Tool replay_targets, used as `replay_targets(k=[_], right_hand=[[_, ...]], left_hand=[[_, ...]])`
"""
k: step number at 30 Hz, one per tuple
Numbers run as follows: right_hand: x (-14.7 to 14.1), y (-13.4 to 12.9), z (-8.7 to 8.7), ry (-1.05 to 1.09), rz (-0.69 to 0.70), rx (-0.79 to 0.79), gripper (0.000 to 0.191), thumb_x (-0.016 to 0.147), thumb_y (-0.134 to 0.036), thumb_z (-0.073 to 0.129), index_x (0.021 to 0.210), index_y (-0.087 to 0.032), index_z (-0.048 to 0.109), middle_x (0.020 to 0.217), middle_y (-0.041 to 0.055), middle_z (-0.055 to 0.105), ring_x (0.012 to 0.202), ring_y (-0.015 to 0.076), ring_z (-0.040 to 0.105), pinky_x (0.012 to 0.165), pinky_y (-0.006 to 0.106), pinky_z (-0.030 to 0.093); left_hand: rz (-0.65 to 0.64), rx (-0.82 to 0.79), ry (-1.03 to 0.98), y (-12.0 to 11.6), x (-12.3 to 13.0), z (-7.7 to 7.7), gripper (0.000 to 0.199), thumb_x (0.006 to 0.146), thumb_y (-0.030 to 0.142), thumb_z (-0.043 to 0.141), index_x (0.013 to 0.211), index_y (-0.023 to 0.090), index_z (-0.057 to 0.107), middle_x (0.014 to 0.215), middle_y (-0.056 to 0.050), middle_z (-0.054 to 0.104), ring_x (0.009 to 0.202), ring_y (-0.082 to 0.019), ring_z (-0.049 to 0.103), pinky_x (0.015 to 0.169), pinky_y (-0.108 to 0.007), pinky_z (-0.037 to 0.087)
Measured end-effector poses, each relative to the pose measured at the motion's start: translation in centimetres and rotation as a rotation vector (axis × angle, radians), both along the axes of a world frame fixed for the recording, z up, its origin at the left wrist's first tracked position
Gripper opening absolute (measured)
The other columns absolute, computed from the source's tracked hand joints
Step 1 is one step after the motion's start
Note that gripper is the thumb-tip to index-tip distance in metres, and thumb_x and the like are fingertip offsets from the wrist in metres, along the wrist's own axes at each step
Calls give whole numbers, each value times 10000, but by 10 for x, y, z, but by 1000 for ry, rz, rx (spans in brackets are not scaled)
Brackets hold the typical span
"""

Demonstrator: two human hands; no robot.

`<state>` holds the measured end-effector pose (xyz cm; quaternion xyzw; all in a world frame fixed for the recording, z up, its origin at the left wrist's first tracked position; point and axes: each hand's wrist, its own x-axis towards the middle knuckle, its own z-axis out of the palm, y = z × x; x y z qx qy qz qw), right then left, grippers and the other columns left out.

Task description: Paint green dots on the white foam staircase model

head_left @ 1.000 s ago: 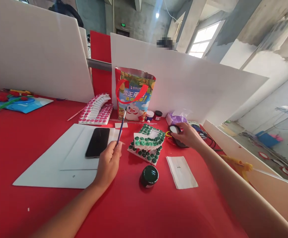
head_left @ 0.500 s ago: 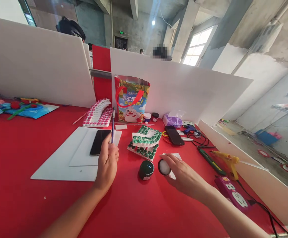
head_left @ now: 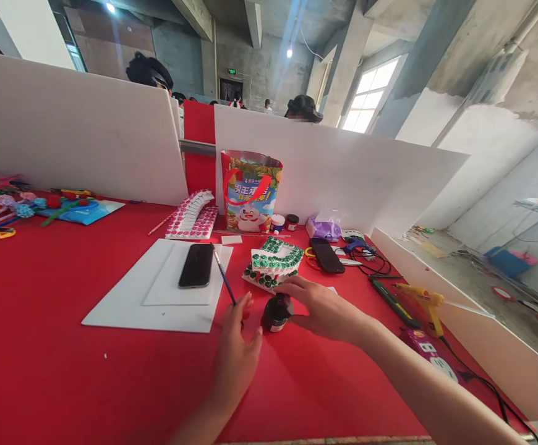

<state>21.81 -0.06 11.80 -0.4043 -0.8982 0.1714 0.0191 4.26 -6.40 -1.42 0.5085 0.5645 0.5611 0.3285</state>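
My right hand (head_left: 324, 309) grips a black jar lid (head_left: 284, 304) and holds it at the mouth of a small dark green paint jar (head_left: 274, 322); whether the lid sits flat I cannot tell. Just left of the jar is my left hand (head_left: 237, 352), with a thin paintbrush (head_left: 224, 275) held in its fingers, bristle end pointing up and away. Its thumb is spread towards the jar without clearly touching it. Behind the jar lies a white foam piece (head_left: 276, 261) covered in green rosettes, partly hidden by my right hand.
A black phone (head_left: 195, 266) rests on white boards (head_left: 146, 315) at left. A pink-dotted foam piece (head_left: 191, 216), a gift bag (head_left: 251, 194) and small jars (head_left: 292, 222) stand behind. Another phone (head_left: 327, 256), a cutter (head_left: 394, 301), a glue gun (head_left: 422, 298) and a power strip (head_left: 429, 355) lie at right.
My right hand has brought the lid left, turned it over and put it at the jar's mouth. My left hand, with the brush, has moved right and down beside the jar.
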Motion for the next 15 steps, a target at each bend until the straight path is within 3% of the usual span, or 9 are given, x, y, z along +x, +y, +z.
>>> replay_targets(k=[8,15], right_hand=[[-25,11,10,-288,169,38,540,878,-101,647,1403,-219,599,1315,130,615,1165,301,596,918,393,496],[-27,16,3,-335,200,24,512,903,-116,640,1402,-224,597,1256,134,627,1139,294,597,917,405,494]], left_hand=[[31,28,35,6,24,-22,637,733,159,674,1335,241,484,1249,-117,619,1205,-293,620,1022,-477,505],[112,-27,249,10,32,-17,659,681,133,746,1288,216,503,1157,-114,666,1112,-333,655,978,-541,492]])
